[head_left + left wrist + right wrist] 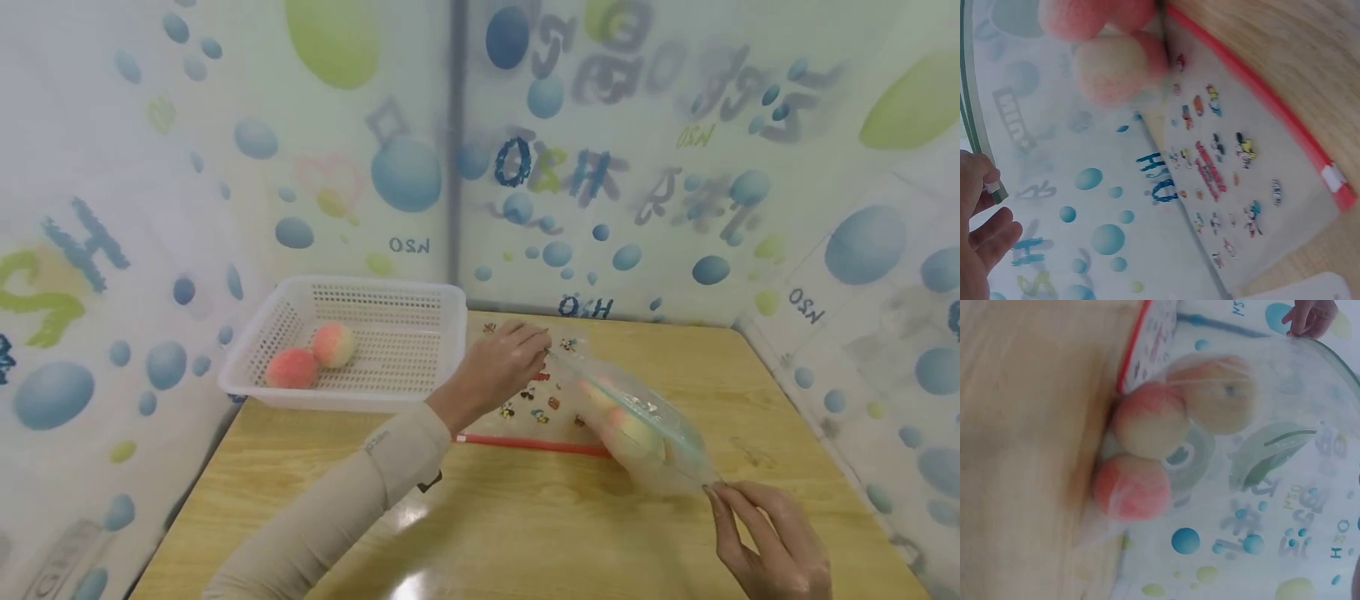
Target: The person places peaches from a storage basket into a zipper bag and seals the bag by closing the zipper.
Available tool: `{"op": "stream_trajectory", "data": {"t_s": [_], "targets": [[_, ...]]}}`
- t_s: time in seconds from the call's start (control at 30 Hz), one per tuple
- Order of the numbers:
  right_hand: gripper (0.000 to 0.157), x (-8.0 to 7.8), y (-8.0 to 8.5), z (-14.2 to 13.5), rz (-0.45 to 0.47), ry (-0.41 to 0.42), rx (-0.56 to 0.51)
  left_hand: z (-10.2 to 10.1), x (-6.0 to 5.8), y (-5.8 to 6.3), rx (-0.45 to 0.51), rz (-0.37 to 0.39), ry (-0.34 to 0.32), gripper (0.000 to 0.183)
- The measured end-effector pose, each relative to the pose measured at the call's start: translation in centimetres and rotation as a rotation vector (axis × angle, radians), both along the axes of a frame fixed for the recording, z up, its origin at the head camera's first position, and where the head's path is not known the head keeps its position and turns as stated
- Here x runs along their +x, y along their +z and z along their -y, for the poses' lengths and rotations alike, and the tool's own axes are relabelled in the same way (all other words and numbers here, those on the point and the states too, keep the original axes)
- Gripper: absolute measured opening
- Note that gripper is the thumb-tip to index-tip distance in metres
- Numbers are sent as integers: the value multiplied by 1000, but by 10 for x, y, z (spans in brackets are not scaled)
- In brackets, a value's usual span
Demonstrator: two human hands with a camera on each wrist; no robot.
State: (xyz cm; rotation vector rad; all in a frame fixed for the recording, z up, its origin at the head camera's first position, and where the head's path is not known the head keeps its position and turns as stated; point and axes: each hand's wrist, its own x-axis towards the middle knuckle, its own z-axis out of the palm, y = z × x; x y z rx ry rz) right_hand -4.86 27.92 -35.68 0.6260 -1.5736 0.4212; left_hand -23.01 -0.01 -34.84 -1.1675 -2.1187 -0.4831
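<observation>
A clear zip bag [667, 421] with a green-tinted top strip is held by both hands and stretched slantwise between them. My left hand [504, 362] pinches one end of the strip; that grip also shows in the left wrist view, where the left hand [982, 225] is at the left edge. At the strip's opposite corner, my right hand [776, 533] pinches with thumb and fingers. Inside sit several peaches, pink and pale yellow; the right wrist view shows one peach [1132, 487] low in the bag, its bottom near the tabletop.
Behind the left forearm stands a white slotted basket [382, 402] with two peaches [292, 368] inside. A flat clear bag with cartoon prints and a red zip strip [532, 444] lies on the wooden table [480, 525]. Patterned walls [600, 275] enclose the back and sides.
</observation>
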Motion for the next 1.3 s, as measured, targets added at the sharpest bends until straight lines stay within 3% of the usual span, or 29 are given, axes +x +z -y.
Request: {"op": "stream_trajectory", "data": {"t_s": [0.33,0.5,0.7,0.87,1.03,1.23,1.3], "targets": [[53,6,23,-21,7,-111,-155,-10,17,42,49,76,-16,16],[53,8,24,-25,47,-125,-200,-9,26,49,20,166,-48,15],[57,6,8,-27,136,-125,-241,-5,34,41,-45,325,-95,22],[58,3,-12,-37,205,-137,-158,-2,36,29,-39,399,-157,21],[46,3,-27,-33,276,-138,-74,-2,41,16,13,435,-227,19],[35,0,-12,14,200,-72,11,-6,47,5,7,414,-245,17],[35,-2,-2,31,215,-70,40,-7,49,3,-1,406,-251,16]]}}
